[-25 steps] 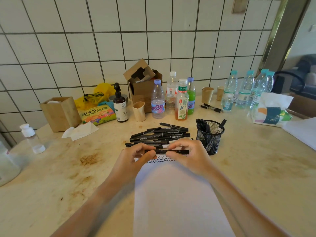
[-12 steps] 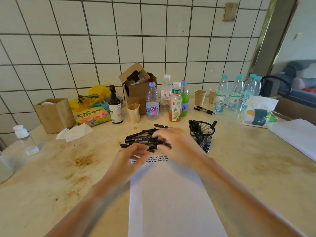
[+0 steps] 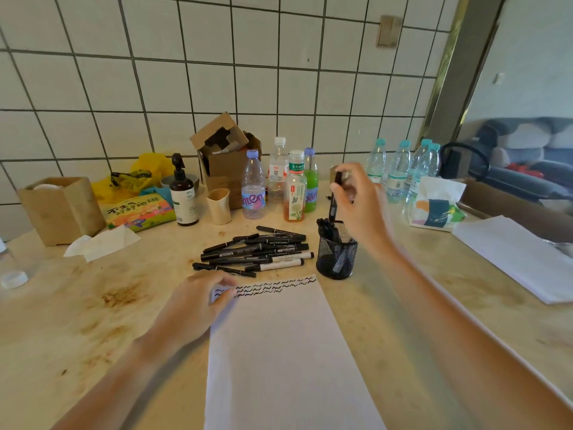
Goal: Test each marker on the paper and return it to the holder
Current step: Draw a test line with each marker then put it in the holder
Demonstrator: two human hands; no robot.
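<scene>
A person sat at a stained beige table (image 3: 403, 305), seen from a camera on their head, with both bare forearms reaching forward. The right hand (image 3: 361, 206) was raised above a black mesh pen holder (image 3: 336, 254), its fingers curled and pinching a black marker (image 3: 334, 198) near the upper end. The marker hung nearly upright below the fingertips, its lower end at the holder's rim, among the other black markers standing inside. Whether the tip had entered the holder could not be told.

The left hand (image 3: 198, 301) rested on the top left corner of a white sheet of paper (image 3: 279, 352), fingers loosely bent and pressing down, holding nothing. Two rows of short black squiggles (image 3: 266, 287) ran along the paper's top edge, just beside the left fingertips.

A loose pile of black markers (image 3: 257, 251) lay on the table beyond the paper, just left of the holder. Behind them stood several drink bottles (image 3: 280, 184), an open cardboard box (image 3: 226, 159), a brown pump bottle (image 3: 183, 193) and a paper cup (image 3: 219, 206), against a white tiled wall (image 3: 217, 72). A second stack of white paper (image 3: 521, 256) lay at the far right.
</scene>
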